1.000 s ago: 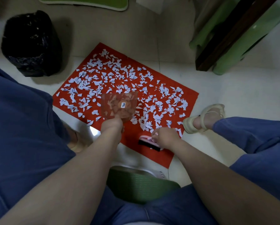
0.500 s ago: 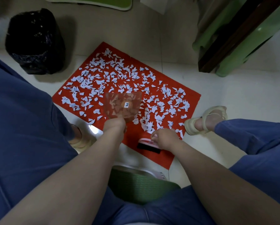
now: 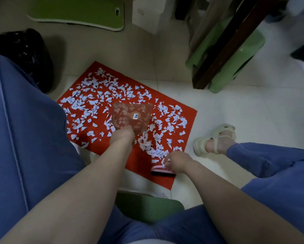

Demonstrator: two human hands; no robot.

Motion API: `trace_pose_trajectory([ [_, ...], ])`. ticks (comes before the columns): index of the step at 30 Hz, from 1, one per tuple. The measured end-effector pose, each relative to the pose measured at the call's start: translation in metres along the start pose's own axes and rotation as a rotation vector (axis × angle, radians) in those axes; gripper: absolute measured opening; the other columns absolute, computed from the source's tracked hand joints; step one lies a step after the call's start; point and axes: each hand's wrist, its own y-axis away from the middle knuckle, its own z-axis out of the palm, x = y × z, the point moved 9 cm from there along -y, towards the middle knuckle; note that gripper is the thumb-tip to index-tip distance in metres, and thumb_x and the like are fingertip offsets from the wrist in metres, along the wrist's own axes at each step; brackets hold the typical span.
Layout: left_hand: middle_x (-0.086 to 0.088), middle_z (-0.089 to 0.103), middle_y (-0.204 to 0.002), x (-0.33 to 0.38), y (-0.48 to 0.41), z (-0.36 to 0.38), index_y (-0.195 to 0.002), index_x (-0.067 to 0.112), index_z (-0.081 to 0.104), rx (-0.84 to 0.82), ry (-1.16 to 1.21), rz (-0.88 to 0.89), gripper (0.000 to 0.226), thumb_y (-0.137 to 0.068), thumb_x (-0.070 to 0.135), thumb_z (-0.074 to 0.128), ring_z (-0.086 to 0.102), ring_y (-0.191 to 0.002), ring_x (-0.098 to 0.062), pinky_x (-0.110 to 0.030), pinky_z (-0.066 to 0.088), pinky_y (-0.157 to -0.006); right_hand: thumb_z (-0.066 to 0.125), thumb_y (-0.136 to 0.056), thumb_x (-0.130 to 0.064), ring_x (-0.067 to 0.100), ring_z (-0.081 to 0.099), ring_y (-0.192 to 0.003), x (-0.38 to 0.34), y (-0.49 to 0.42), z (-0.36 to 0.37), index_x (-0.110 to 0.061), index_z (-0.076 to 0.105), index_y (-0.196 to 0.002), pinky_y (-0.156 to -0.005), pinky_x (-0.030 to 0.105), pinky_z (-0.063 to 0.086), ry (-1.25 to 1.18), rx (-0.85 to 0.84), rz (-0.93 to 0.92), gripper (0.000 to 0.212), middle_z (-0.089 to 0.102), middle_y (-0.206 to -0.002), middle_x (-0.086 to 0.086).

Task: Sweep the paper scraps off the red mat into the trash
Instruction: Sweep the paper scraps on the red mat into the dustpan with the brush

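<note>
The right hand (image 3: 176, 163) covers most of the brush (image 3: 160, 171); I see only a pink strip and dark bristles. The left hand (image 3: 122, 138) hides the handle of the dustpan (image 3: 131, 117). The left leg (image 3: 24, 138) blocks part of the red mat (image 3: 144, 166) and the trash bag (image 3: 24, 53).

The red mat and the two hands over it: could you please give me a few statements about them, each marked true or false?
1. The left hand holds a translucent dustpan over the red mat. True.
2. The mat is free of paper scraps. False: scraps cover most of it.
3. The right hand grips a small brush at the mat's near edge. True.
4. The black trash bag sits to the right of the mat. False: it stands on the floor to the mat's left.
5. The dustpan bears a small sticker. True.
</note>
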Motion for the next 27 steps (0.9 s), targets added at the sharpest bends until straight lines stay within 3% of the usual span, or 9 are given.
trace_pose_trajectory([
  [2, -0.015, 0.067, -0.116, 0.000, -0.001, 0.000, -0.131, 0.002, 0.059, -0.023, -0.031, 0.034, 0.047, -0.098, 0.035, 0.051, 0.063, -0.095, -0.025, -0.039, 0.056, -0.092, 0.052, -0.094, -0.030, 0.021, 0.059, -0.109, -0.006, -0.006, 0.003, -0.028, 0.071, -0.109, -0.094, 0.035, 0.049, 0.031, 0.020, -0.025, 0.024, 0.066, -0.119, -0.003],
  [3, -0.015, 0.065, -0.114, 0.000, -0.002, 0.002, -0.133, 0.002, 0.057, -0.055, -0.051, 0.048, 0.046, -0.100, 0.033, 0.051, 0.060, -0.091, -0.023, -0.036, 0.057, -0.085, 0.051, -0.095, -0.031, 0.022, 0.059, -0.110, -0.007, -0.009, 0.004, -0.031, 0.069, -0.112, -0.094, 0.035, 0.048, 0.042, 0.041, -0.032, 0.025, 0.066, -0.120, -0.003],
  [5, -0.007, 0.058, -0.094, -0.003, -0.007, 0.000, -0.134, 0.001, 0.055, -0.044, -0.068, 0.061, 0.045, -0.102, 0.032, 0.049, 0.056, -0.078, -0.021, -0.031, 0.051, -0.066, 0.049, -0.096, -0.033, 0.024, 0.060, -0.108, -0.006, -0.012, 0.000, -0.030, 0.067, -0.116, -0.093, 0.035, 0.048, 0.051, 0.118, -0.045, 0.027, 0.067, -0.118, 0.001],
  [7, -0.001, 0.051, -0.078, -0.011, -0.009, -0.003, -0.130, 0.002, 0.057, -0.019, -0.084, 0.028, 0.045, -0.102, 0.036, 0.047, 0.050, -0.063, -0.015, -0.026, 0.044, -0.058, 0.050, -0.097, -0.032, 0.026, 0.062, -0.103, -0.001, -0.015, -0.012, -0.028, 0.066, -0.118, -0.089, 0.035, 0.050, 0.046, 0.208, -0.063, 0.027, 0.069, -0.113, 0.005],
  [11, -0.004, 0.060, -0.072, -0.032, -0.016, -0.009, -0.094, 0.008, 0.062, 0.050, -0.037, -0.135, 0.050, -0.095, 0.057, 0.052, 0.052, -0.056, -0.015, -0.025, 0.043, -0.058, 0.051, -0.095, -0.024, 0.025, 0.063, -0.100, 0.015, -0.016, -0.043, -0.028, 0.066, -0.117, -0.082, 0.033, 0.052, -0.128, 0.343, 0.026, 0.027, 0.069, -0.112, 0.002],
  [16, -0.002, 0.062, -0.070, -0.033, -0.023, -0.002, -0.085, 0.011, 0.061, 0.054, -0.017, -0.162, 0.056, -0.094, 0.066, 0.048, 0.054, -0.054, -0.014, -0.024, 0.044, -0.057, 0.045, -0.094, -0.027, 0.029, 0.063, -0.090, 0.041, 0.005, -0.039, -0.013, 0.060, -0.086, -0.068, 0.029, 0.043, -0.360, 0.382, 0.376, 0.022, 0.067, -0.097, 0.009],
  [19, -0.003, 0.060, -0.065, -0.032, -0.023, 0.007, -0.082, 0.010, 0.060, 0.018, -0.022, -0.158, 0.057, -0.098, 0.061, 0.043, 0.052, -0.052, -0.015, -0.026, 0.045, -0.062, 0.051, -0.086, -0.019, 0.026, 0.065, -0.087, 0.051, 0.018, -0.007, -0.013, 0.063, -0.086, -0.067, 0.028, 0.046, -0.538, 0.316, 0.562, 0.013, 0.069, -0.094, 0.004],
  [24, -0.003, 0.061, -0.069, -0.041, -0.012, 0.013, -0.088, 0.009, 0.061, -0.017, -0.017, -0.170, 0.038, -0.100, 0.043, 0.049, 0.052, -0.053, -0.015, -0.026, 0.043, -0.056, 0.064, -0.086, -0.013, 0.028, 0.060, -0.109, 0.026, 0.005, 0.016, -0.007, 0.058, -0.103, -0.087, 0.032, 0.048, -0.548, 0.098, 0.482, 0.020, 0.061, -0.110, 0.009],
  [27, -0.003, 0.062, -0.067, -0.040, -0.012, 0.012, -0.080, 0.010, 0.060, -0.020, -0.020, -0.154, 0.042, -0.098, 0.046, 0.048, 0.053, -0.054, -0.016, -0.027, 0.042, -0.058, 0.045, -0.096, -0.012, 0.032, 0.058, -0.106, 0.011, 0.005, 0.007, -0.002, 0.061, -0.104, -0.077, 0.027, 0.040, -0.698, 0.241, 0.426, 0.021, 0.061, -0.104, 0.011],
])
